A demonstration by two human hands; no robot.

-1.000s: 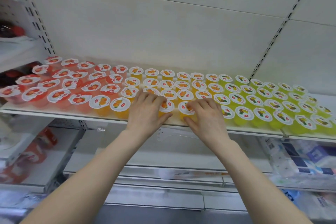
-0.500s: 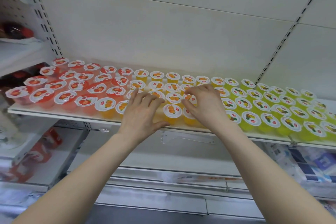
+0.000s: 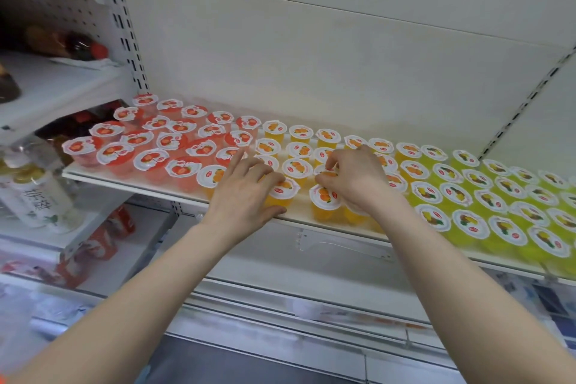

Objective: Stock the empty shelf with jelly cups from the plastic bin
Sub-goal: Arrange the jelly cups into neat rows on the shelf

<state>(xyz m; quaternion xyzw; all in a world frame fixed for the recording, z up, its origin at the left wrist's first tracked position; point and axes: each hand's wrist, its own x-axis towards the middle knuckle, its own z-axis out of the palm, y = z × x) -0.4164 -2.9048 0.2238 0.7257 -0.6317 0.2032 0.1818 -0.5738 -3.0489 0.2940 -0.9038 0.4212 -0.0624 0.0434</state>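
Observation:
A white shelf (image 3: 131, 182) carries rows of jelly cups: red ones (image 3: 149, 159) on the left, orange ones (image 3: 299, 167) in the middle, yellow-green ones (image 3: 455, 195) on the right. My left hand (image 3: 246, 193) lies with spread fingers over the orange cups near the front, its thumb beside a front-row orange cup (image 3: 282, 193). My right hand (image 3: 355, 178) has curled fingers, and thumb and forefinger pinch an orange cup (image 3: 327, 171) in the second row. The plastic bin is out of view.
White drink bottles (image 3: 37, 196) stand on a lower shelf at the left, with red packs (image 3: 103, 240) beneath. Dark bottles (image 3: 78, 47) sit on the upper left shelf. A slotted upright (image 3: 526, 106) runs up the back wall. A clear label holder (image 3: 343, 246) hangs under the shelf edge.
My right hand left the front row, reached over the rear orange cups, then drew back and curled onto a second-row cup. My left hand stayed on the front orange cups.

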